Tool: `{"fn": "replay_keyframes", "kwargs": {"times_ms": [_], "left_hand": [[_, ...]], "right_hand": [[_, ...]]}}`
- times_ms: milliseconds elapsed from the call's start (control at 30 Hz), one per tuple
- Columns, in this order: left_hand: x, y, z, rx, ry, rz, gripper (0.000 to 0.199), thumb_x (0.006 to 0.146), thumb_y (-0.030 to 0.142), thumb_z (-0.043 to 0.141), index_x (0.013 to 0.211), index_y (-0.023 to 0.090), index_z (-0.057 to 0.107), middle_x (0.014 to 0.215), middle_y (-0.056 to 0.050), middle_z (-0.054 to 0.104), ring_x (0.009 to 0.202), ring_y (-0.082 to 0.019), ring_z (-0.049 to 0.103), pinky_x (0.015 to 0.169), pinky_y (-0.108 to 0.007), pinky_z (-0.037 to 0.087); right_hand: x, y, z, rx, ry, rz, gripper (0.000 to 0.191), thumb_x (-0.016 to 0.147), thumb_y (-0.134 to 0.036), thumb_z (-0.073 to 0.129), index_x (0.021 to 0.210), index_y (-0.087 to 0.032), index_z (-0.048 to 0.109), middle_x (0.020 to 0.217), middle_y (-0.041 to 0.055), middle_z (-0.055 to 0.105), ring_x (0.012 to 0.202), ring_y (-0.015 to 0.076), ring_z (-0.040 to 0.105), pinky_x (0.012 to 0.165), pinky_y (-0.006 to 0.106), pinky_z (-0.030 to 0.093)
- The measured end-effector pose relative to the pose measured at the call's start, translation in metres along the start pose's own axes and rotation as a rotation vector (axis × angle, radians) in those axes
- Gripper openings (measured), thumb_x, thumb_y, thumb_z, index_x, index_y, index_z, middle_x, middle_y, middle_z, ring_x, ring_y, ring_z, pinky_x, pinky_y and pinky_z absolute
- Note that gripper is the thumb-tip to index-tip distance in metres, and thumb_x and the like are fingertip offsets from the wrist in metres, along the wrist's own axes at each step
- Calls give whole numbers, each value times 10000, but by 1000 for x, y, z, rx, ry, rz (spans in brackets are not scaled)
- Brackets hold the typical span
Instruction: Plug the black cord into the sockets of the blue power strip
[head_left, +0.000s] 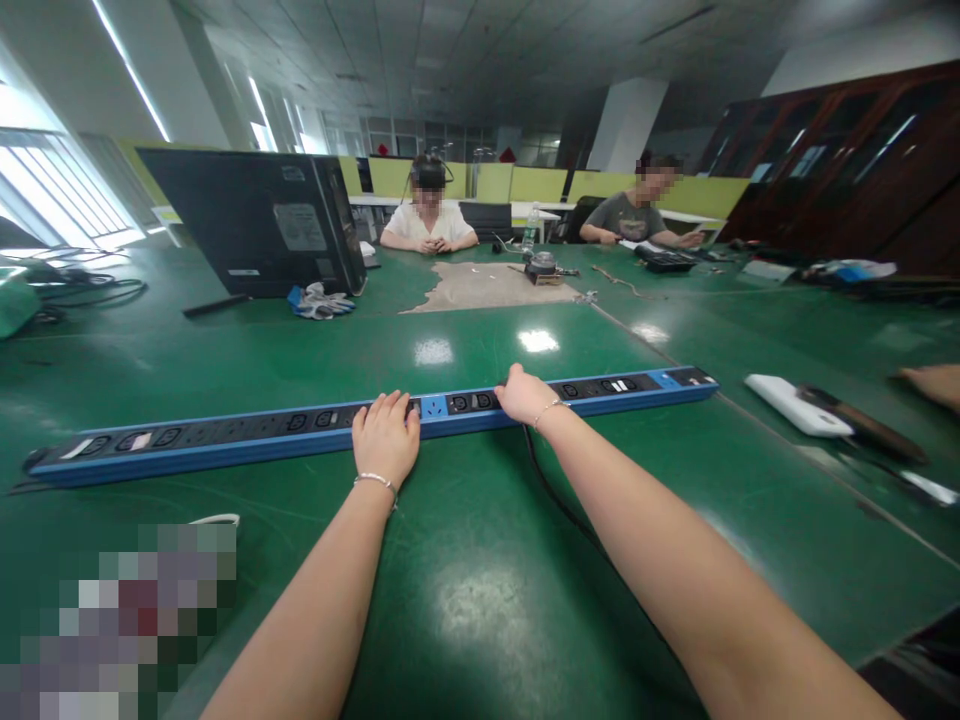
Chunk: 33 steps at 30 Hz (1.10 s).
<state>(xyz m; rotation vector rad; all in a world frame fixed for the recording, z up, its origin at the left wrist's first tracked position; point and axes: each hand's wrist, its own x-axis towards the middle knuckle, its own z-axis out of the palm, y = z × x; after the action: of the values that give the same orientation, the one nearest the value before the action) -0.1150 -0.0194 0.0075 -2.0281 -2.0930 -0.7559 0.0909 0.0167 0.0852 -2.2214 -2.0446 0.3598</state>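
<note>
A long blue and black power strip point(247, 430) with many sockets lies across the green table. My left hand point(386, 435) rests on top of it left of the middle, fingers laid over the strip. Right of the middle, my right hand point(525, 393) is closed at the sockets around the end of a black cable point(559, 500). The cable runs down from under that hand and passes beneath my right forearm. The plug itself is mostly hidden by the fingers.
A black computer case point(262, 225) stands at the back left, with gloves point(321, 301) beside it. Two people sit across the table. A white power strip point(796, 405) and another person's hand point(934, 385) are at the right. A blurred-out object lies front left.
</note>
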Motion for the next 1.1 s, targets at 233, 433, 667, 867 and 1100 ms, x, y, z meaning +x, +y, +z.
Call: {"fn": "replay_keyframes", "kwargs": {"times_ms": [233,433,667,867,1100], "left_hand": [[1,0,1,-16,20,2,435,914,360,301,1222,214,571,1330,-53,558,1283,-213,433,1089,-389,215],[1,1,1,-39,32,-16,422,901,349,327,1199,202,587,1312,-66,572,1268,-225,448,1080,-397,226],[1,0,0,-6,28,-5,433,908,349,305,1205,198,581,1315,-67,569,1271,-220,448,1076,-395,235],[-1,-1,2,3,75,29,430,901,348,329,1180,173,605,1280,-86,595,1232,-247,483,1043,-417,279],[-3,1,3,44,102,21,411,900,335,346,1188,188,599,1271,-69,603,1220,-246,492,1026,-410,291]], "right_hand": [[-5,-9,4,6,-8,44,351,900,-293,362,1178,-91,436,1080,222,636,994,294,637,800,388,473],[-2,0,10,56,-46,58,343,908,-305,347,1152,-89,453,1087,229,631,994,289,636,801,377,471],[-9,2,20,82,32,55,309,916,-324,328,1144,-144,433,1038,185,651,944,280,653,771,373,473],[-22,7,17,84,49,37,292,927,-343,338,1107,-138,442,1034,194,654,955,287,648,788,368,462],[-29,16,-44,108,307,-55,372,921,-417,359,1151,-151,481,982,147,674,926,279,643,767,350,460]]}}
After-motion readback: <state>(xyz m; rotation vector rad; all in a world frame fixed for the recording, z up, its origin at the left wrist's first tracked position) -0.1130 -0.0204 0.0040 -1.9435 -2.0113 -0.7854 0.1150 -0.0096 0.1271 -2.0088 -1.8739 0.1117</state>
